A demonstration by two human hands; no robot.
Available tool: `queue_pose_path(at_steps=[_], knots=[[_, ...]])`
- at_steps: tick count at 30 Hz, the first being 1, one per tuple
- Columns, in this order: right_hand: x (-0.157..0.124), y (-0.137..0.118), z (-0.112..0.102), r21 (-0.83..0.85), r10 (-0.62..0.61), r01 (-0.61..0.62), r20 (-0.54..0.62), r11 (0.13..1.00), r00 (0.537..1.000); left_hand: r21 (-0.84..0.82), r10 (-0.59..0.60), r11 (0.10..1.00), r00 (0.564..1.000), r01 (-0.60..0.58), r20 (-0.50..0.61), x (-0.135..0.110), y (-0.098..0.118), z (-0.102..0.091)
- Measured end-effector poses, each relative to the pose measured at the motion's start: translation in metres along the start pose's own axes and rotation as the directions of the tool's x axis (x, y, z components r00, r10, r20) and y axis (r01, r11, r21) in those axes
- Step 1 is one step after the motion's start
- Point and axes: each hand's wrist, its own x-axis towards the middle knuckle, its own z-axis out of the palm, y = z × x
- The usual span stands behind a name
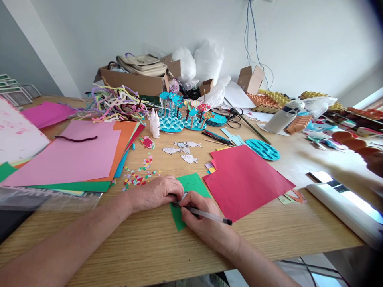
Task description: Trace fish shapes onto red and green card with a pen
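Note:
A sheet of green paper lies on the table in front of me, with faint pen lines on its upper part. My right hand grips a pen with a clear barrel and a black end, its tip down at the paper. Curled fingers of my left hand press at the paper's left edge. Between both hands a small whitish piece shows in part, mostly hidden by the fingers. Beyond them lie several white paper fish with drawn lines, and a red fish.
Stacked coloured paper lies left, red paper right. Small paper dots are scattered nearby. Glue bottles, blue fish stands and pipe cleaners stand behind. A white device sits at the right edge.

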Motion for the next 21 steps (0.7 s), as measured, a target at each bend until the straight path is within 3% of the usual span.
queue_pose_path(at_steps=[12, 21], knots=[[0.0023, 0.0048, 0.0053, -0.037, -0.096, 0.095, -0.036, 0.995, 0.995, 0.001, -0.010, 1.000, 1.000, 0.010, 0.003, 0.0011, 0.0022, -0.0003], [0.0023, 0.0024, 0.0044, -0.028, -0.089, 0.088, -0.025, 0.996, 0.996, 0.004, -0.016, 1.000, 1.000, 0.016, 0.006, 0.0006, 0.0034, -0.0007]])
